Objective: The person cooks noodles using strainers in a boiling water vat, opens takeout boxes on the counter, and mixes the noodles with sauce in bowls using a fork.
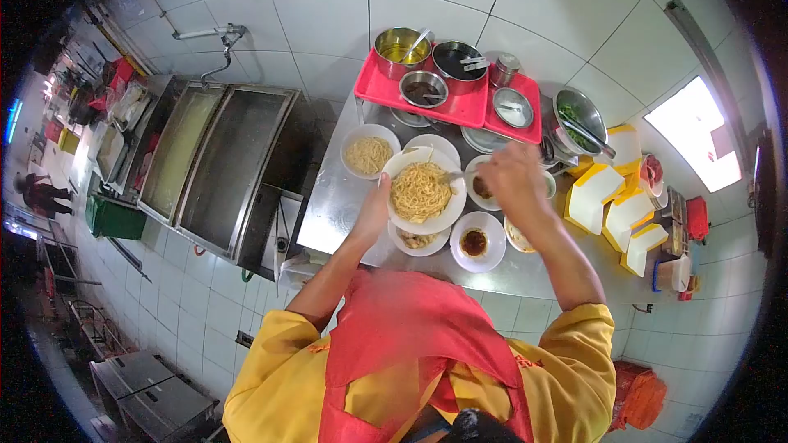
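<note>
Noodle bowl [456, 207] above crowded bowls [495, 253], left hand [374, 207] closed on its rim, right hand [513, 176] closed around utensil [456, 175].

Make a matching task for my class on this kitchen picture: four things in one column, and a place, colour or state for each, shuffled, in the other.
Column one
1. Left hand
2. Right hand
3. Pot of yellow liquid
4. Cartons

Column two
A. On a red tray
B. Holding a utensil that reaches into the noodles
C. Yellow and white
D. Gripping the side of the noodle bowl

Right pairs: 1-D, 2-B, 3-A, 4-C
</note>
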`<state>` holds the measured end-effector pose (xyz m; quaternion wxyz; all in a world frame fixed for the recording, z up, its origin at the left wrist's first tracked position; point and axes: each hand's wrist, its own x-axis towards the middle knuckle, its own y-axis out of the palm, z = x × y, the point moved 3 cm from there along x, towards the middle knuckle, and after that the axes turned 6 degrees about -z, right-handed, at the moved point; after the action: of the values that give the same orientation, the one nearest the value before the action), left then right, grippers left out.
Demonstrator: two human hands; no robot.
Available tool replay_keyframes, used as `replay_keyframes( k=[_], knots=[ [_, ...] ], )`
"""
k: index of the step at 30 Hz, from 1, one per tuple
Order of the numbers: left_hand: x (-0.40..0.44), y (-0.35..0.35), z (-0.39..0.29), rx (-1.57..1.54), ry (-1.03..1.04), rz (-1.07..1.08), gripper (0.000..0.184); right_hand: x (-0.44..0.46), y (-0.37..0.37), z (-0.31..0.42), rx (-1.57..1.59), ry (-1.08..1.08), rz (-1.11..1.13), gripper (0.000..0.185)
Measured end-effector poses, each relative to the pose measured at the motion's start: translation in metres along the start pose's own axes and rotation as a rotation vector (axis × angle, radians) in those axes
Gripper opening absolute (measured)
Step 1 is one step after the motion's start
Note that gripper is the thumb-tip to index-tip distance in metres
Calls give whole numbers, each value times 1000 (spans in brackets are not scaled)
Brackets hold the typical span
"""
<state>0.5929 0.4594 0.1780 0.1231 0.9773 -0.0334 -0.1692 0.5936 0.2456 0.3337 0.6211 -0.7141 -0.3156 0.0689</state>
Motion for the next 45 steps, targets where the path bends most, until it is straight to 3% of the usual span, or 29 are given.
replay_keyframes(
  k=[1,3,4,6,9,11,13,14,16,20,22,23,24,25,28,29,32,34,37,38,40,41,43,44,45],
  knots=[
    [3,1,1,30,17,-4,61,-3,17,4,-2,2,1,15],
    [7,1,7,57,38,-10,61,-9,56,10,547,175,46,16],
    [9,2,8,100,113,-16,61,-10,69,3,543,167,43,16],
    [4,3,3,147,185,-25,62,-16,93,-20,1002,412,178,21],
    [-8,4,-10,48,61,-56,63,-17,83,-40,1155,497,232,24],
    [-3,-3,0,-19,-3,-51,67,-15,53,-35,1156,542,228,18],
    [5,-7,11,13,5,-49,65,-9,8,-19,210,146,-99,13],
    [9,-9,14,44,13,-49,64,-8,-2,-13,211,146,-101,13],
    [5,-5,6,38,23,-63,64,-7,-23,-3,-63,81,-363,9],
    [4,2,5,107,-2,-7,64,-13,18,7,44,15,-161,11],
    [5,8,6,131,74,0,64,-15,61,3,634,221,58,14],
    [5,11,4,153,151,-1,64,-14,66,-3,630,214,56,14],
    [4,10,4,150,155,-5,64,-15,72,-13,860,334,156,16],
    [2,10,4,121,123,5,64,-17,76,-20,1091,457,259,17],
    [-3,7,0,65,10,-1,64,-17,61,-34,1270,588,339,20],
    [-5,6,1,36,-73,-20,65,-17,56,-36,1270,592,339,20],
    [-6,5,1,-56,-40,-25,65,-15,30,-32,1215,491,290,15],
    [-1,0,6,12,-28,-25,65,-7,-17,-15,-3,73,-224,9],
    [0,3,5,67,-13,-41,66,-4,-42,-4,-52,67,-331,6],
    [-2,5,2,61,-8,-57,67,-5,-34,0,-50,69,-328,6],
    [-10,16,-11,104,10,-60,67,-12,12,11,102,-11,-28,7],
    [-12,19,-15,145,34,-66,67,-17,34,12,101,-6,-27,7],
    [-4,16,-5,133,28,9,68,-22,73,0,837,396,171,9],
    [-1,15,1,121,20,79,68,-22,73,-8,833,386,171,9],
    [-3,13,2,117,22,75,68,-22,70,-15,1025,499,259,10]
  ],
)
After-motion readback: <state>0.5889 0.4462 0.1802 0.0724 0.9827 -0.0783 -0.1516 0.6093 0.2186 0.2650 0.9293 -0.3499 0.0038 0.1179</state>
